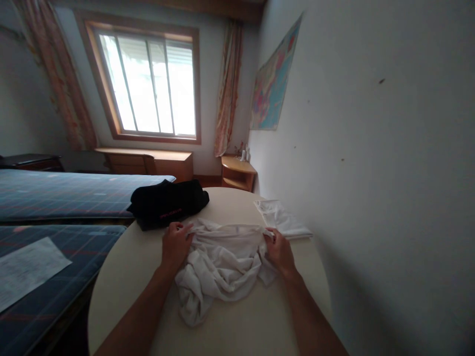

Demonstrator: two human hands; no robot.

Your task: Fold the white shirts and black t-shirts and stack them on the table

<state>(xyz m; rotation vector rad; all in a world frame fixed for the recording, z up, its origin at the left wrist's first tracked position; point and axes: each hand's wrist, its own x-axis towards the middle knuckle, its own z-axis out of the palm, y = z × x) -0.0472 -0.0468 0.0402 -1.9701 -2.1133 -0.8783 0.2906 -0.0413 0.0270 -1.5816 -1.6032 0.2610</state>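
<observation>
A crumpled white garment lies bunched on the round cream table, its far edge stretched between my two hands. My left hand pinches that edge at its left end. At the right end, my right hand grips the cloth between thumb and fingers. Just beyond my left hand rests a black folded cloth item with small red lettering. Past my right hand lies a flat, folded white cloth near the table's right edge.
A bare wall runs close along the table's right side. To the left are mattresses with plaid covers, one bearing a sheet of paper. A corner shelf and a wooden desk stand behind, below a window.
</observation>
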